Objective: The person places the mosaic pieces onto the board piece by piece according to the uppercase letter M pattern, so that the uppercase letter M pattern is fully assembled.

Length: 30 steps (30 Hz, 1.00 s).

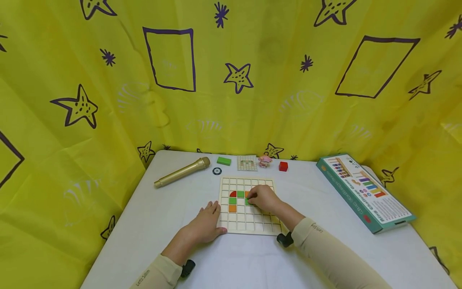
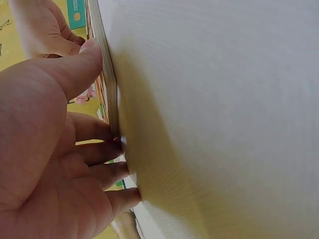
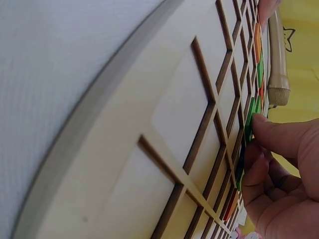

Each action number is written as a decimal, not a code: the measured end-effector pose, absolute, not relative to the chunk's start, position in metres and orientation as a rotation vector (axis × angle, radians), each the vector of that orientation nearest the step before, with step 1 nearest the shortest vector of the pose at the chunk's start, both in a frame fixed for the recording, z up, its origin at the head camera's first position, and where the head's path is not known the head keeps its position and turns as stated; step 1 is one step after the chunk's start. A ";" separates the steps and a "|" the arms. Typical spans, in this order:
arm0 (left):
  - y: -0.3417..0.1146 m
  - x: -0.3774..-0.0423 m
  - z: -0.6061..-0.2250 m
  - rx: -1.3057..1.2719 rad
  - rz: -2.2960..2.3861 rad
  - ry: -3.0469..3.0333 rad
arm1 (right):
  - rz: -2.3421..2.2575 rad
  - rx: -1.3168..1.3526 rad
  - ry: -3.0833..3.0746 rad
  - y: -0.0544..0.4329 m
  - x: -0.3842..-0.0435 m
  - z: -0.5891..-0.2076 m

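A pale wooden grid board lies on the table, with red, green and orange tiles set in some of its squares. My right hand is over the board's middle, thumb and fingers pinching a green tile at the squares; the fingertips partly cover it. Near it an orange tile shows beside the fingers. To the left are a red quarter-round tile, a green tile and an orange tile. My left hand rests at the board's left front corner, fingers extended, thumb touching the edge.
Behind the board lie a gold microphone, a green block, a round black-and-white disc, a pattern card, a pink figurine and a red block. A game box is at right, before a yellow curtain.
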<state>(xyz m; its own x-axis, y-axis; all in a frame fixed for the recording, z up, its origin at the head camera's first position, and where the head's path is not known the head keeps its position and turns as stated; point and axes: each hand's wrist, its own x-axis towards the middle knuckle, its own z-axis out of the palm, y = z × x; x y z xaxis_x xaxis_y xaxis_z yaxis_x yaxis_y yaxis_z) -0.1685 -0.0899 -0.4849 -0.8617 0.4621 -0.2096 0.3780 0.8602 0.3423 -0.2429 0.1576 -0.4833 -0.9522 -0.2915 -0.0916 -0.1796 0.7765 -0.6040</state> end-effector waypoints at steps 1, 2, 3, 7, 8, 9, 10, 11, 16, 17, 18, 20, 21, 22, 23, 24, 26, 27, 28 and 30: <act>-0.090 -0.169 -0.485 0.635 0.423 2.749 | -0.915 -0.376 2.795 0.157 -0.243 -0.484; -0.090 -0.169 -0.485 0.636 0.426 2.750 | -0.912 -0.377 2.797 0.157 -0.243 -0.484; -0.090 -0.169 -0.485 0.636 0.428 2.749 | -0.913 -0.377 2.798 0.157 -0.242 -0.484; -0.090 -0.169 -0.485 0.636 0.423 2.749 | -0.918 -0.378 2.800 0.157 -0.241 -0.484; -0.090 -0.168 -0.486 0.636 0.420 2.748 | -0.922 -0.374 2.795 0.157 -0.241 -0.484; -0.090 -0.168 -0.486 0.636 0.418 2.748 | -0.927 -0.375 2.792 0.157 -0.241 -0.484; -0.090 -0.168 -0.486 0.637 0.419 2.748 | -0.930 -0.378 2.789 0.158 -0.240 -0.484; -0.090 -0.169 -0.487 0.638 0.422 2.748 | -0.943 -0.372 2.780 0.159 -0.240 -0.484; -0.090 -0.169 -0.487 0.640 0.428 2.749 | -1.002 -0.367 2.742 0.163 -0.238 -0.482; -0.090 -0.168 -0.487 0.641 0.424 2.750 | -1.013 -0.360 2.738 0.164 -0.237 -0.481; -0.090 -0.168 -0.487 0.642 0.420 2.750 | -1.015 -0.357 2.737 0.165 -0.237 -0.481; -0.090 -0.168 -0.487 0.643 0.414 2.752 | -1.016 -0.347 2.739 0.169 -0.236 -0.480; -0.090 -0.168 -0.487 0.644 0.413 2.753 | -1.017 -0.340 2.739 0.171 -0.236 -0.480; -0.089 -0.168 -0.487 0.644 0.413 2.753 | -1.011 -0.338 2.745 0.173 -0.236 -0.479; -0.089 -0.168 -0.487 0.644 0.411 2.754 | -1.008 -0.336 2.751 0.175 -0.235 -0.479; -0.089 -0.168 -0.487 0.643 0.414 2.755 | -1.004 -0.336 2.758 0.177 -0.235 -0.478; -0.089 -0.168 -0.487 0.644 0.418 2.758 | -1.005 -0.335 2.770 0.181 -0.235 -0.477; -0.089 -0.168 -0.487 0.644 0.418 2.758 | -1.004 -0.338 2.776 0.184 -0.235 -0.477; -0.090 -0.168 -0.487 0.643 0.419 2.759 | -1.006 -0.338 2.783 0.186 -0.235 -0.477; -0.090 -0.168 -0.487 0.641 0.421 2.759 | -1.017 -0.332 2.783 0.191 -0.234 -0.476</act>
